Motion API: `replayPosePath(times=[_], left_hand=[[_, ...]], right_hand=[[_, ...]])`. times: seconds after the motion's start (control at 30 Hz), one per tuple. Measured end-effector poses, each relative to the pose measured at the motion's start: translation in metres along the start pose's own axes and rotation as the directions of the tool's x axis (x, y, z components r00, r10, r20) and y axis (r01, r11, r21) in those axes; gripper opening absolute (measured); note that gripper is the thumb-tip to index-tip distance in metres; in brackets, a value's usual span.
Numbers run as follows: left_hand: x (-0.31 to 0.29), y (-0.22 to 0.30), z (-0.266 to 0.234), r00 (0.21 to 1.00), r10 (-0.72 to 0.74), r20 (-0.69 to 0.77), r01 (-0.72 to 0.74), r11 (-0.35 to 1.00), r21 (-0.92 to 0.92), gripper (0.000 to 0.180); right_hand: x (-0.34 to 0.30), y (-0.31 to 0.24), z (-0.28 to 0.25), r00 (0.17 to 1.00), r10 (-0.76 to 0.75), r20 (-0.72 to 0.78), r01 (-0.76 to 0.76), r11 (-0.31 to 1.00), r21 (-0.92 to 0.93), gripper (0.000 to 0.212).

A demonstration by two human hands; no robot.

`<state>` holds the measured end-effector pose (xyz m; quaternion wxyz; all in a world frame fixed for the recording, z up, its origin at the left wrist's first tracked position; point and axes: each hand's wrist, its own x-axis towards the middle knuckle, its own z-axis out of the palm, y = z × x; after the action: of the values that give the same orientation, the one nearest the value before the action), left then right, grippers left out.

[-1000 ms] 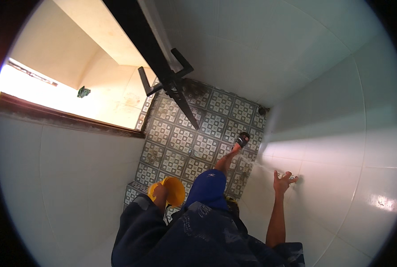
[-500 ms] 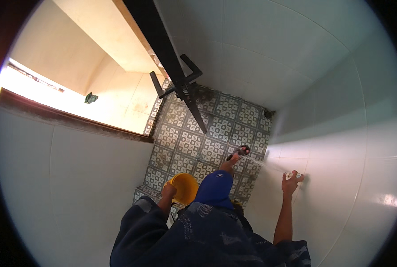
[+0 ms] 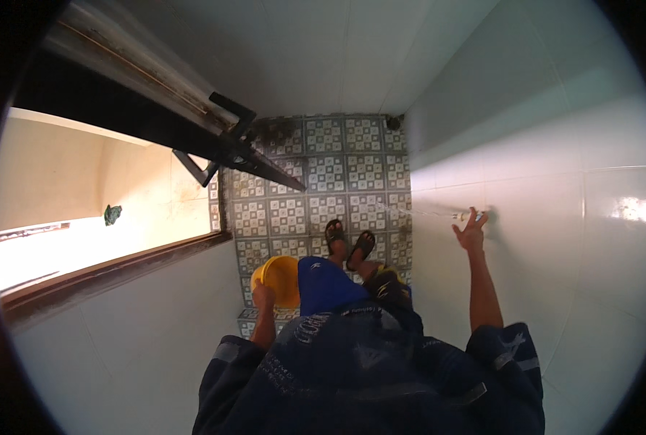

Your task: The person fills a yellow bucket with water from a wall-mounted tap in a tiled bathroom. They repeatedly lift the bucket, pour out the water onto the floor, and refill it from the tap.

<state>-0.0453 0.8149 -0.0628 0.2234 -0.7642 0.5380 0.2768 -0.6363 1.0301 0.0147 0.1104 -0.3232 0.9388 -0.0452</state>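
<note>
My left hand (image 3: 263,296) grips the rim of a yellow plastic bucket (image 3: 285,284), tilted so that its inside shows, beside my left leg. No contents can be made out in it. On the right, my right hand (image 3: 471,233) is at a small white tap (image 3: 459,216) on the tiled wall, its fingers around the tap's handle. A thin stream of water (image 3: 418,213) shoots from the tap leftward toward the floor.
My sandalled feet (image 3: 348,245) stand on a patterned tile floor (image 3: 326,174). A dark door (image 3: 142,119) with black lever handles stands open at upper left. Beyond the doorway lies a crumpled green thing (image 3: 112,214). A low tiled step (image 3: 249,316) is below the bucket.
My view has turned. My raised foot has come down, and both feet now stand on the floor. The bucket stays in my left hand, and my right hand remains at the running tap.
</note>
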Motion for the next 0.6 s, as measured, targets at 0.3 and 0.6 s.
replayPosePath(times=[0.3,0.6], left_hand=[[0.036,-0.031,-0.047,0.976,0.171,-0.137,-0.176,0.984,-0.026,0.050],[0.069,-0.049,-0.070,0.960,0.192,-0.203,-0.228,0.958,-0.172,0.057]], right_hand=[[0.011,-0.001,-0.003,0.996,0.037,-0.081,-0.033,0.998,0.062,0.052],[0.016,0.010,-0.007,0.998,-0.021,-0.061,0.027,0.995,0.095,0.043]])
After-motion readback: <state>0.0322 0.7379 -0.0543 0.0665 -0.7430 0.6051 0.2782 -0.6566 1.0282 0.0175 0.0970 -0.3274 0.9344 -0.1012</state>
